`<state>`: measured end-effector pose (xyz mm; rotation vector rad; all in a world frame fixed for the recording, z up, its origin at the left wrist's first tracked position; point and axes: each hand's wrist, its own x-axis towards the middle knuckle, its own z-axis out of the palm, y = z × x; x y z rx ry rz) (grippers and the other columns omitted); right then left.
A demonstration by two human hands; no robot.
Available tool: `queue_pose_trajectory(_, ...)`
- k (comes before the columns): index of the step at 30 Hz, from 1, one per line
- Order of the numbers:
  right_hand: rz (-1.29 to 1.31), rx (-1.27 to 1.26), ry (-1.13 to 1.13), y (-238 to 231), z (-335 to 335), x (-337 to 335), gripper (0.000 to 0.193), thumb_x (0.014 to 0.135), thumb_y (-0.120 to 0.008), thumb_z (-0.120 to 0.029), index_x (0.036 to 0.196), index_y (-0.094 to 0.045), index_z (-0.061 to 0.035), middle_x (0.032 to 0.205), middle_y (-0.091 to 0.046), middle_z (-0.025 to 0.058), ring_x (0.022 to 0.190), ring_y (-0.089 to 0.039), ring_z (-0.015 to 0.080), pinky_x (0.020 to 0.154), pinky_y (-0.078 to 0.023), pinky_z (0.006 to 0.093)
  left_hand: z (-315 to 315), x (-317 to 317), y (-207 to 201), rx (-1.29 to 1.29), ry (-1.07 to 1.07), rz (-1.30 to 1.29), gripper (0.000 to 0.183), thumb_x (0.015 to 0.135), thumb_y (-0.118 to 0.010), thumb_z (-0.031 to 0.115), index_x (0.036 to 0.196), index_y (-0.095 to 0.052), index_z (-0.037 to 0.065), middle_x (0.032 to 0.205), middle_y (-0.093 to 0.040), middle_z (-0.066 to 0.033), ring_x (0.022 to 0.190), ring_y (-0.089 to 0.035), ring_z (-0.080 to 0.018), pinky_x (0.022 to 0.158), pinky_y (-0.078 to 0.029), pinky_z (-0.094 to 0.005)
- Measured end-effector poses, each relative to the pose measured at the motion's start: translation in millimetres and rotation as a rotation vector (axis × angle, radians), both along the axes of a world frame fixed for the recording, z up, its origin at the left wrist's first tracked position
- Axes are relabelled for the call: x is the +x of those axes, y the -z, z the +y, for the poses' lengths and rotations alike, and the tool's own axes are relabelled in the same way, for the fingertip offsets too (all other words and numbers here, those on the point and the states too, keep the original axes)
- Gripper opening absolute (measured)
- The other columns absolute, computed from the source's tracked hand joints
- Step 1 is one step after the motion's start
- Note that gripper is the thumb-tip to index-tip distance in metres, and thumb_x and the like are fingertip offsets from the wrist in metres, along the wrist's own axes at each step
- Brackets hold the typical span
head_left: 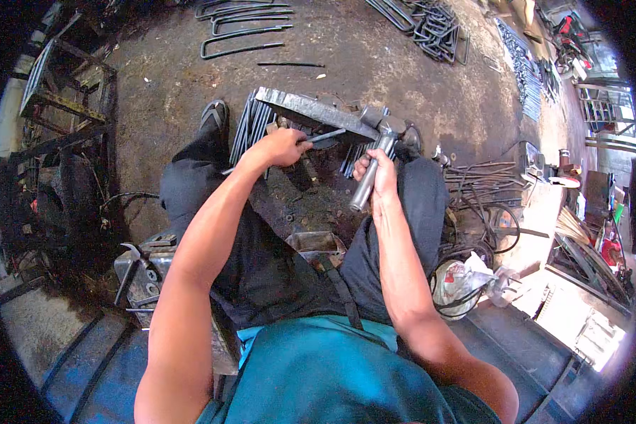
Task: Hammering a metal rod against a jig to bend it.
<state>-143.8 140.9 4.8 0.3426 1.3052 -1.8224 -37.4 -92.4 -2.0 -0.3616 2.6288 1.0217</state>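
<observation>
My left hand (284, 147) is closed around a thin metal rod (326, 135), whose far end points right along the near side of a thick steel slab (311, 108). My right hand (377, 173) grips the tubular metal handle of a hammer (362, 192). The hammer's head (391, 124) is up by the slab's right end; whether the two touch I cannot tell. Straight metal rods (251, 127) lie side by side just left of the slab, and more rods (353, 159) show beneath its right part. My left hand partly hides the rod it holds.
Bent U-shaped rods (244, 30) and a tangled heap of bent rods (434, 32) lie on the far floor. A claw hammer (138, 263) rests on a metal block at left. Long rods (484, 180), cables and a plastic bag (459, 283) are right of my leg.
</observation>
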Motion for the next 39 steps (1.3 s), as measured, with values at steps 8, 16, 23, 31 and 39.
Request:
queue_pose_trajectory(8, 0.462, 0.306, -0.108, -17, -23, 12, 0.010, 0.086, -0.059, -0.012, 0.088, -0.052, -0.0056, 0.062, -0.051, 0.0020, 0.048, -0.051, 0.0117, 0.040, -0.041, 0.0267, -11, -4, 13, -0.037, -0.238, 0.048, 0.040, 0.094, -0.047, 0.038, 0.109, -0.063, 0.005, 0.101, -0.064, -0.0232, 0.098, -0.059, -0.0427, 0.086, -0.046, -0.0477)
queue_pose_trajectory(16, 0.201, 0.088, -0.104, -25, -34, 16, 0.021, 0.085, -0.066, -0.014, 0.086, -0.046, -0.0079, 0.061, -0.046, 0.0010, 0.044, -0.046, 0.0128, 0.037, -0.038, 0.0293, -1, -18, -2, 0.035, -0.204, -0.150, 0.054, 0.096, -0.039, 0.048, 0.112, -0.063, 0.003, 0.107, -0.062, -0.0268, 0.104, -0.058, -0.0421, 0.092, -0.044, -0.0463)
queue_pose_trajectory(23, -0.190, -0.002, -0.189, -23, -13, -6, 0.022, 0.089, -0.063, -0.025, 0.085, -0.045, -0.0117, 0.054, -0.036, -0.0041, 0.039, -0.036, 0.0082, 0.036, -0.029, 0.0266, 5, -16, 8, -0.004, -0.203, -0.110, 0.054, 0.095, -0.041, 0.046, 0.100, -0.066, -0.002, 0.102, -0.062, -0.0291, 0.102, -0.058, -0.0430, 0.089, -0.045, -0.0486)
queue_pose_trajectory(31, 0.784, 0.679, -0.598, -80, 7, -22, 0.022, 0.079, -0.070, -0.013, 0.080, -0.050, -0.0027, 0.063, -0.054, 0.0078, 0.051, -0.051, 0.0182, 0.050, -0.043, 0.0351, 12, -5, 9, -0.082, -0.189, 0.036, 0.049, 0.093, -0.046, 0.041, 0.089, -0.068, -0.002, 0.090, -0.064, -0.0279, 0.090, -0.062, -0.0436, 0.082, -0.050, -0.0496)
queue_pose_trajectory(39, 1.569, 0.658, -0.734, -258, -20, -45, 0.032, 0.076, -0.075, -0.018, 0.092, -0.060, 0.0050, 0.071, -0.060, 0.0094, 0.067, -0.057, 0.0160, 0.064, -0.046, 0.0332, 12, 3, 1, -0.193, -0.218, 0.032, 0.037, 0.086, -0.056, 0.033, 0.083, -0.069, -0.001, 0.086, -0.066, -0.0247, 0.085, -0.066, -0.0391, 0.075, -0.053, -0.0473)
